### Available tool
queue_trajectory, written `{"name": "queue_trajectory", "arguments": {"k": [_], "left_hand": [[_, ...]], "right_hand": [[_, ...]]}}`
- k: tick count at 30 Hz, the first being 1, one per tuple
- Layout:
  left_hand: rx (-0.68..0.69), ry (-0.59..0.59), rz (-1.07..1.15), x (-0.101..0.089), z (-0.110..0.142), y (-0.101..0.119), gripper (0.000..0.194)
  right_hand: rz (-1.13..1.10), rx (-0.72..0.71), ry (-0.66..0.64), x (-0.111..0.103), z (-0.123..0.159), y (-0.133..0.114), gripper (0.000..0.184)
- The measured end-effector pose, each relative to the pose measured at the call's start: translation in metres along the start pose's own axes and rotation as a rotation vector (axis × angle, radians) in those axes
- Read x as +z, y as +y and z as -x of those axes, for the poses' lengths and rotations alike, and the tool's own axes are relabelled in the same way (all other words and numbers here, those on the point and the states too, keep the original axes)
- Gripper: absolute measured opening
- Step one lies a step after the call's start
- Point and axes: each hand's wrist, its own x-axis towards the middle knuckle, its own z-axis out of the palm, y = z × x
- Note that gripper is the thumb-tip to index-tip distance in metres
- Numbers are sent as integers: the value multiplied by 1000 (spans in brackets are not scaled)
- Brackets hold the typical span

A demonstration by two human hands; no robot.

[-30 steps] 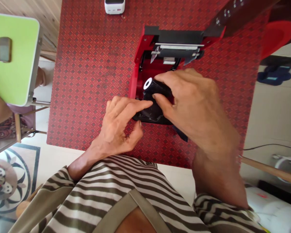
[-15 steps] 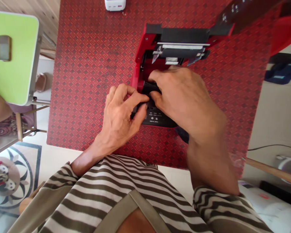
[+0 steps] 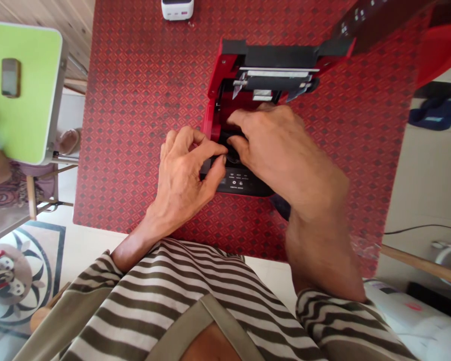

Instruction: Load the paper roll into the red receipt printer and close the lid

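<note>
In the head view, we have the red-and-black machine [image 3: 209, 120] open on the patterned tabletop [image 3: 135, 125], its lid [image 3: 281, 56] raised beyond our hands. Our right hand [image 3: 293, 155] curls thumb and forefinger, slightly apart, around a dark piece [image 3: 224, 136] inside it; our left hand [image 3: 180, 175] brings thumb and forefinger nearly together just nearer us. Our fingers cover much there, so we cannot tell whether either hand grips. We judge the opening done, the piece's seating unfinished, the lid not closed.
</note>
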Motion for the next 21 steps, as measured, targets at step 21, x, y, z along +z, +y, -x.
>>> {"name": "queue_trajectory", "arguments": {"k": [21], "left_hand": [[292,109,7,-3,10,-8,14]], "right_hand": [[-279,-191,306,-37,82,-4,27]]}}
